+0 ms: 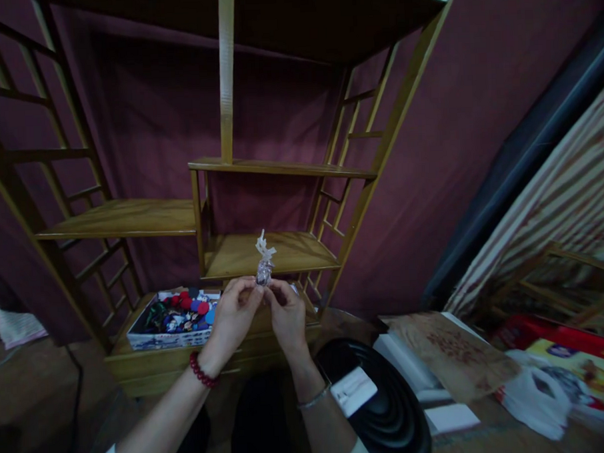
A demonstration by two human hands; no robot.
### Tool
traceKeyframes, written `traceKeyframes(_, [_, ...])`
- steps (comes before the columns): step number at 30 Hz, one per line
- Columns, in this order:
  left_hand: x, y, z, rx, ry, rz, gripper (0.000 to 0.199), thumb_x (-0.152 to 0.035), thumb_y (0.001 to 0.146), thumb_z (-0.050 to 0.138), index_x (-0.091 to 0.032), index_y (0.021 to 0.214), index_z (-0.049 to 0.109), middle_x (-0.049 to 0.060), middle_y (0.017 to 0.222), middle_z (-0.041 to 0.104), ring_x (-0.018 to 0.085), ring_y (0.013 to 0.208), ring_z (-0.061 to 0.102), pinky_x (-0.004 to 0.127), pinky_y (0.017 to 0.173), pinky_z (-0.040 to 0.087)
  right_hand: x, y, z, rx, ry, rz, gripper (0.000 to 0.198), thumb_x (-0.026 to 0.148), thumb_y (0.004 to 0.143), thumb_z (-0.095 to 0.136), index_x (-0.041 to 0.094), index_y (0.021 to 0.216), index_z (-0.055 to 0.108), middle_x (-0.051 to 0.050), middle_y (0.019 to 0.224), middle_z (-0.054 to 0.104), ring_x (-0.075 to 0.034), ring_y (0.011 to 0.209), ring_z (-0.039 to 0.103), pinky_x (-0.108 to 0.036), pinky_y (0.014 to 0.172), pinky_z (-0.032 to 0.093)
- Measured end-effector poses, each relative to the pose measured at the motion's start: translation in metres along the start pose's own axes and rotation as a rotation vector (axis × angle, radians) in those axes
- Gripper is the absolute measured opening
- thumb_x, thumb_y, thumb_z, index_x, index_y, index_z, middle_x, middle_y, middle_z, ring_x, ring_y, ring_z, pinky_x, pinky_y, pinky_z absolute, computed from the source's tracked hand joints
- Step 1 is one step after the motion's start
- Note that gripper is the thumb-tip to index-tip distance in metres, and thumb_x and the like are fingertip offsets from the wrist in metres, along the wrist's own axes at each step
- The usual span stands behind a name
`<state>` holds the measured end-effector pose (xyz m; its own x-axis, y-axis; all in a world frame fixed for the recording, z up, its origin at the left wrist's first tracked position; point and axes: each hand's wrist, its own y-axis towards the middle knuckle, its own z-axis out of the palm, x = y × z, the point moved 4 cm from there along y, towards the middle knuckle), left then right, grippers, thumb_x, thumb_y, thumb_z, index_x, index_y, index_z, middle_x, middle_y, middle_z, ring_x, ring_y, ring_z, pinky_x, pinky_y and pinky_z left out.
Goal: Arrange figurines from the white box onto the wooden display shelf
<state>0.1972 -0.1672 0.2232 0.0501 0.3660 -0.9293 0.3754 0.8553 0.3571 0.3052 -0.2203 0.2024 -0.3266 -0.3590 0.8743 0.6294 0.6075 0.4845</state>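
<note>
A small, clear, shiny ornament (264, 269) with a spiky pale top stands upright between my fingertips, in the middle of the head view. Its exact kind is too small to make out. My left hand (237, 309) pinches its base from the left, with a red bead bracelet at the wrist. From the right, my right hand (287, 314) pinches the same base, and a silver bangle circles that wrist. Just left of my left hand, a patterned box (169, 340) full of small red, blue and green items sits on the low shelf.
A wooden display rack (279, 166) with stepped shelves stands ahead against a dark red wall. On the floor to the right lie a black ridged round tray (395, 409) with a white box (354, 391) on it, a brown board (447, 350) and a white plastic bag (532, 397).
</note>
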Motion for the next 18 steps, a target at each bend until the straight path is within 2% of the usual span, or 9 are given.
traceKeyframes(3, [0.007,-0.002,-0.009,0.003,0.144,0.059,0.022,-0.038,0.072,0.054,-0.018,0.078,0.063,0.004,0.088,0.059,0.016,0.083,0.054,0.024,0.069,0.043,-0.005,-0.006,0.008,-0.002,-0.018,-0.011,0.014,0.027,0.073,0.058,0.018,0.081,0.063,-0.003,0.08,0.065,-0.015,0.074,0.058,-0.026,0.07,0.046])
traceKeyframes(6, [0.014,-0.004,-0.019,0.0,0.226,0.027,0.025,-0.04,0.073,0.053,-0.017,0.077,0.062,0.002,0.077,0.058,0.014,0.073,0.053,0.024,0.067,0.042,-0.005,-0.012,0.016,-0.002,-0.017,-0.012,0.012,0.026,0.073,0.057,0.017,0.079,0.062,-0.002,0.077,0.064,-0.014,0.072,0.058,-0.025,0.067,0.046])
traceKeyframes(12, [0.021,-0.01,-0.028,0.056,0.172,-0.067,0.03,-0.045,0.072,0.052,-0.016,0.073,0.058,-0.002,0.059,0.053,0.01,0.054,0.046,0.02,0.052,0.036,-0.003,-0.022,0.025,0.007,0.007,0.017,0.012,0.025,0.073,0.057,0.018,0.081,0.063,-0.002,0.078,0.064,-0.014,0.071,0.058,-0.024,0.065,0.046])
traceKeyframes(18, [0.023,-0.02,-0.029,0.062,0.127,-0.093,0.031,-0.046,0.071,0.053,-0.016,0.065,0.054,-0.003,0.054,0.051,0.009,0.05,0.044,0.02,0.049,0.034,0.0,-0.032,0.023,0.02,-0.004,0.01,0.013,0.026,0.074,0.056,0.018,0.081,0.063,-0.002,0.077,0.064,-0.014,0.071,0.058,-0.024,0.065,0.046])
